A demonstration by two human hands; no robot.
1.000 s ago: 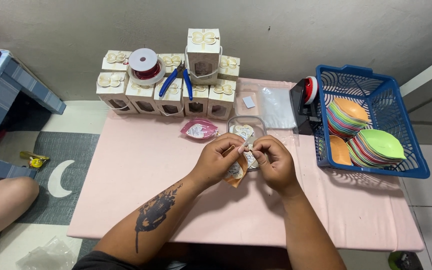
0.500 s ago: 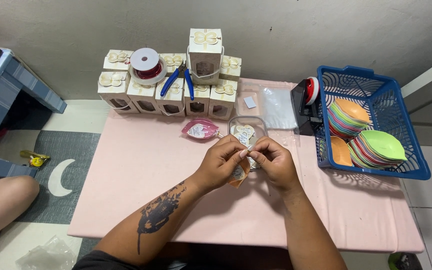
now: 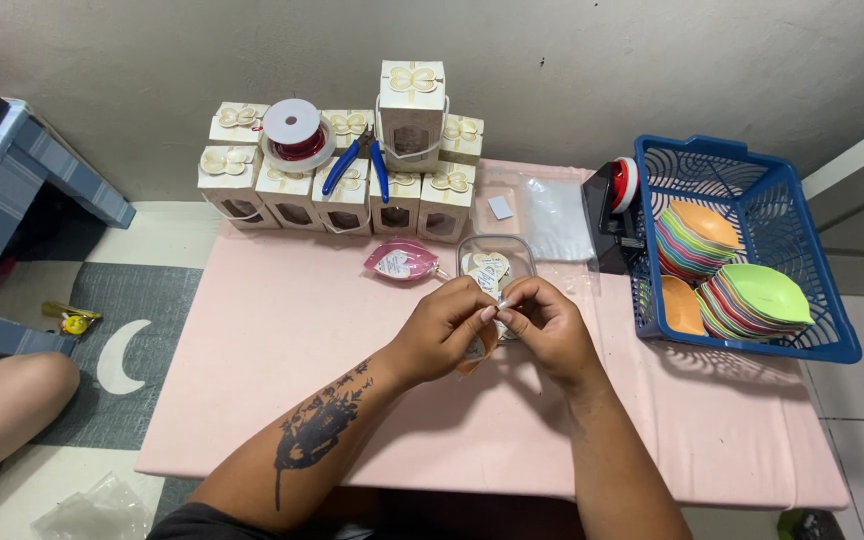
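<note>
Both forearms angle in over the pink table (image 3: 282, 340). The left hand (image 3: 447, 330) and the right hand (image 3: 544, 325) meet fingertip to fingertip, pinched together on a small heart-shaped tag (image 3: 497, 283). It is held just in front of a clear plastic container (image 3: 496, 257) of similar tags.

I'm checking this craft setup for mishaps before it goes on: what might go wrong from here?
The left hand and right hand pinch a small tag right over the open clear container; a nudge might spill its heart-shaped tags. The blue pliers and ribbon spool rest on top of the stacked gift boxes and might slide off if the table is bumped.
</note>
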